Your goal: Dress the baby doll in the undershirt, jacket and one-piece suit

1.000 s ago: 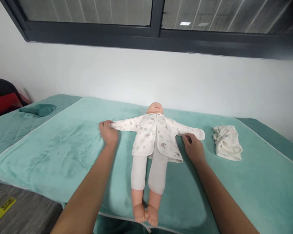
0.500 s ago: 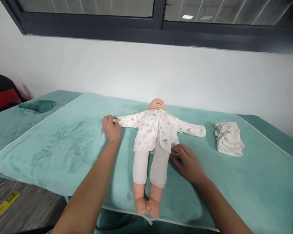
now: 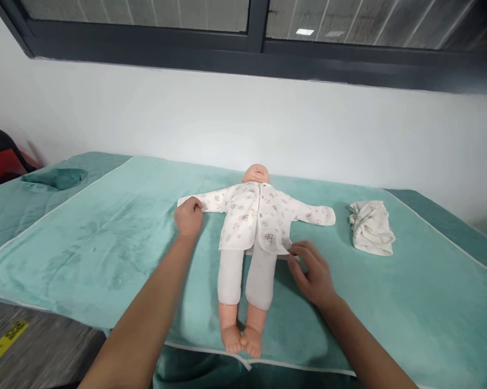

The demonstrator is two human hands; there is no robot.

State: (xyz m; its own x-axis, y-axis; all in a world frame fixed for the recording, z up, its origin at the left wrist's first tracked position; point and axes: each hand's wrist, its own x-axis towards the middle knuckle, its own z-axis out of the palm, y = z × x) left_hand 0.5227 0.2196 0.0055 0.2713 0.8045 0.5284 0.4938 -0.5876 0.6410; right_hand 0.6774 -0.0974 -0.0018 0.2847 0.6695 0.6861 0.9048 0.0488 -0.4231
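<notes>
A baby doll (image 3: 256, 174) lies on its back, feet toward me, arms spread wide. It wears a white printed baby jacket (image 3: 238, 221) with a front opening, and white leggings (image 3: 229, 278). My left hand (image 3: 189, 217) is closed on the sleeve at the left of the view, and the cuff end shows past my fingers. At the jacket's lower right corner, my right hand (image 3: 313, 273) pinches the hem between thumb and fingers. The other sleeve (image 3: 318, 214) lies stretched out on the mat, its end covering the doll's hand.
A crumpled white cloth (image 3: 372, 228) lies to the right on the green plush mat (image 3: 106, 243). Beyond the table stands a white wall with a dark window frame (image 3: 146, 51). At the far left are a recess (image 3: 55, 178) in the padding and a red and black object (image 3: 2, 159).
My left hand has shifted slightly inward along the sleeve, so more of the cuff shows. My right hand has drawn the jacket's lower corner outward to the right. The view has shifted slightly.
</notes>
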